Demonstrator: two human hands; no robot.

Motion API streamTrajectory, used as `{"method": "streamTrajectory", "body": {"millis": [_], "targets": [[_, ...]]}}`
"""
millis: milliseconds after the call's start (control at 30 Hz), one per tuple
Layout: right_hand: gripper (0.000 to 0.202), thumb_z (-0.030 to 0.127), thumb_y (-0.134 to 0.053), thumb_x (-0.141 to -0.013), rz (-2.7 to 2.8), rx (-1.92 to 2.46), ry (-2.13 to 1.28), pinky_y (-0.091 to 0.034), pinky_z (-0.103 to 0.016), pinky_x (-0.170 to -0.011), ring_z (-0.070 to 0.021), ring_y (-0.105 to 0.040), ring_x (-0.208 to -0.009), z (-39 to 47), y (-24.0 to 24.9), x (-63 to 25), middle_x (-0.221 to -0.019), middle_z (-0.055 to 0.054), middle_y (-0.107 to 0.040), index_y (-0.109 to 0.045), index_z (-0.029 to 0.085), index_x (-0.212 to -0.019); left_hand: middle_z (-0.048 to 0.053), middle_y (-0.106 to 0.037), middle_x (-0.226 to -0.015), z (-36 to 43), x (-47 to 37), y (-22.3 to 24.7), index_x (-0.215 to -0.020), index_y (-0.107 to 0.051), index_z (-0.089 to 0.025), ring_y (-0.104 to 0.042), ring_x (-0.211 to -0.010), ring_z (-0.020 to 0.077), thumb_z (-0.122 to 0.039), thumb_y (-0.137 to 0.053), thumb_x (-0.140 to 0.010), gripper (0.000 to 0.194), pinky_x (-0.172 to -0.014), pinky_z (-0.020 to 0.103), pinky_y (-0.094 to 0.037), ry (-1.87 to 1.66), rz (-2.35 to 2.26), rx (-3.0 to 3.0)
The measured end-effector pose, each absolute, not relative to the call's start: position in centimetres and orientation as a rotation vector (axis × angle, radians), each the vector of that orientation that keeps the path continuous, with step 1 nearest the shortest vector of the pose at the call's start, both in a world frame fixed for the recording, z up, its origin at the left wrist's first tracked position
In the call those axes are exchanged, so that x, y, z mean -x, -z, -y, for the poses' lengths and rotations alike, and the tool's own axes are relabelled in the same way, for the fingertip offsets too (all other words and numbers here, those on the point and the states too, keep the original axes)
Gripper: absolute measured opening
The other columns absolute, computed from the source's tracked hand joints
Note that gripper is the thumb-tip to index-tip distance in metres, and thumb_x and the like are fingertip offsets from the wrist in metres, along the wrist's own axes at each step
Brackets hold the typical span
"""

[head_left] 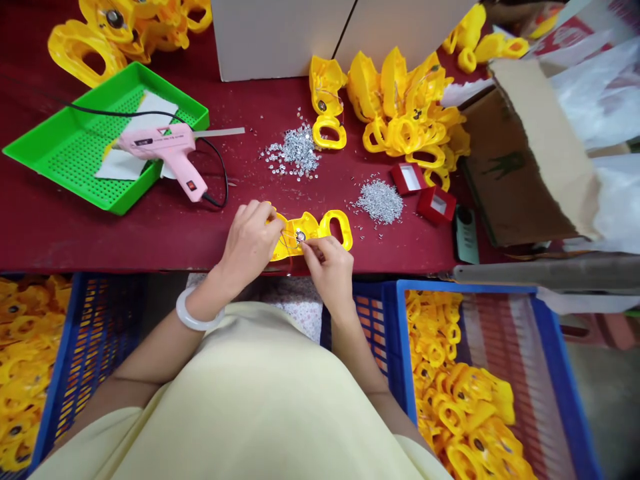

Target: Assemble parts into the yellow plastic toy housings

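Note:
A yellow plastic shell [311,227] with a ring-shaped handle lies at the table's front edge, its inside facing up, with a round metal part and thin wires in it. My left hand [254,237] is closed at the shell's left end, its fingertips at the wires. From the right, my right hand [330,267] pinches a thin wire just beside the round metal part. Beyond the shell are a heap of clear round pieces [299,150] and a heap of small silvery pieces [381,201].
A pink glue gun [173,150] rests across a green tray [120,200] at the left. Yellow shells [400,93], red boxes [436,203], a phone [466,235] and a cardboard box [520,153] stand right. Blue crates [400,333] flank my lap.

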State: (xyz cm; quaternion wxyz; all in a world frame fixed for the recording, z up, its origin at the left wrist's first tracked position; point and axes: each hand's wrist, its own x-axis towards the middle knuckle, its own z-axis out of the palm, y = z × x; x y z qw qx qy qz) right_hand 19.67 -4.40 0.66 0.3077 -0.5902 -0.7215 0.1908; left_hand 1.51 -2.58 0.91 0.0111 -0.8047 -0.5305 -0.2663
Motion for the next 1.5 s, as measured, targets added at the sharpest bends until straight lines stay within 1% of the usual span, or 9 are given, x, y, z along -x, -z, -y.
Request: {"method": "streamTrajectory", "body": {"millis": [267, 367, 433, 533, 667, 833, 1100, 1333, 1500], "targets": [[0.015, 0.034, -0.073, -0.077, 1.433, 1.472, -1.043, -0.054, -0.028, -0.068, -0.0135, -0.065, -0.067, 3.1, -0.9, -19.0, -0.078, -0.001, -0.074, -0.073, 0.019, -0.082, 0.009, -0.062, -0.107, 3.8, -1.4, -0.6, -0.089, -0.067, -0.017, -0.053, -0.101, 0.0257, -0.012, -0.058, -0.086, 0.011, -0.083, 0.040, -0.040, 1.177, 1.636, 2.559], [0.016, 0.034, -0.076, -0.072, 1.339, 1.455, -1.155, -0.054, -0.028, -0.065, -0.0130, -0.064, -0.063, 2.7, -1.0, -18.6, -0.073, 0.000, -0.073, -0.073, 0.020, -0.076, 0.010, -0.062, -0.110, 4.1, -1.6, -0.6, -0.090, -0.068, -0.018, -0.052, -0.106, 0.0271, -0.021, -0.063, -0.087, 0.007, -0.087, 0.043, -0.040, 1.239, 1.601, 2.610], [0.017, 0.036, -0.077, -0.071, 1.302, 1.439, -1.218, -0.053, -0.027, -0.062, -0.0126, -0.063, -0.061, 2.6, -1.0, -18.4, -0.071, -0.001, -0.073, -0.074, 0.020, -0.075, 0.010, -0.063, -0.109, 4.2, -1.7, -0.6, -0.091, -0.068, -0.018, -0.053, -0.105, 0.0273, -0.029, -0.066, -0.088, 0.012, -0.087, 0.043, -0.040, 1.231, 1.602, 2.625], [0.018, 0.038, -0.077, -0.070, 1.272, 1.433, -1.256, -0.051, -0.026, -0.057, -0.0110, -0.058, -0.055, 2.6, -1.0, -18.3, -0.068, 0.000, -0.072, -0.075, 0.020, -0.074, 0.009, -0.065, -0.108, 4.3, -1.9, -0.4, -0.090, -0.068, -0.017, -0.054, -0.104, 0.0265, -0.028, -0.068, -0.088, 0.011, -0.087, 0.043, -0.040, 1.224, 1.629, 2.591], [0.018, 0.038, -0.078, -0.070, 1.265, 1.443, -1.248, -0.049, -0.026, -0.055, -0.0102, -0.055, -0.052, 2.8, -1.1, -18.3, -0.064, 0.001, -0.070, -0.075, 0.021, -0.074, 0.008, -0.066, -0.106, 4.4, -2.1, -0.3, -0.087, -0.067, -0.018, -0.053, -0.104, 0.0255, -0.023, -0.066, -0.088, 0.005, -0.086, 0.042, -0.041, 1.232, 1.634, 2.551], [0.016, 0.038, -0.074, -0.075, 1.433, 1.473, -1.170, -0.051, -0.029, -0.068, -0.0139, -0.063, -0.067, 2.9, -1.2, -18.6, -0.074, 0.000, -0.073, -0.074, 0.021, -0.075, 0.008, -0.065, -0.104, 4.5, -2.2, 0.0, -0.085, -0.067, -0.018, -0.053, -0.102, 0.0259, -0.018, -0.066, -0.086, 0.002, -0.084, 0.042, -0.041, 1.258, 1.641, 2.511], [0.017, 0.036, -0.070, -0.078, 1.612, 1.507, -1.049, -0.048, -0.027, -0.064, -0.0125, -0.059, -0.066, 3.1, -1.8, -18.5, -0.075, 0.000, -0.070, -0.070, 0.019, -0.076, 0.009, -0.065, -0.104, 4.5, -2.2, 0.3, -0.088, -0.067, -0.017, -0.054, -0.103, 0.0260, -0.017, -0.064, -0.087, 0.004, -0.086, 0.042, -0.042, 1.262, 1.634, 2.534], [0.019, 0.038, -0.066, -0.084, 1.669, 1.507, -0.895, -0.048, -0.028, -0.067, -0.0128, -0.060, -0.068, 3.2, -0.9, -18.8, -0.078, -0.001, -0.069, -0.067, 0.019, -0.080, 0.009, -0.066, -0.105, 4.6, -1.3, -0.4, -0.103, -0.065, -0.016, -0.057, -0.107, 0.0253, -0.005, -0.048, -0.086, 0.026, -0.092, 0.042, -0.042, 1.309, 1.610, 2.678], [0.015, 0.034, -0.060, -0.088, 1.750, 1.514, -0.667, -0.048, -0.028, -0.066, -0.0127, -0.057, -0.067, 3.3, -1.0, -18.8, -0.081, -0.002, -0.067, -0.065, 0.020, -0.082, 0.006, -0.071, -0.105, 3.9, -0.6, -0.8, -0.108, -0.064, -0.018, -0.059, -0.103, 0.0233, -0.014, -0.044, -0.095, 0.024, -0.089, 0.039, -0.041, 1.382, 1.685, 2.600]]}}
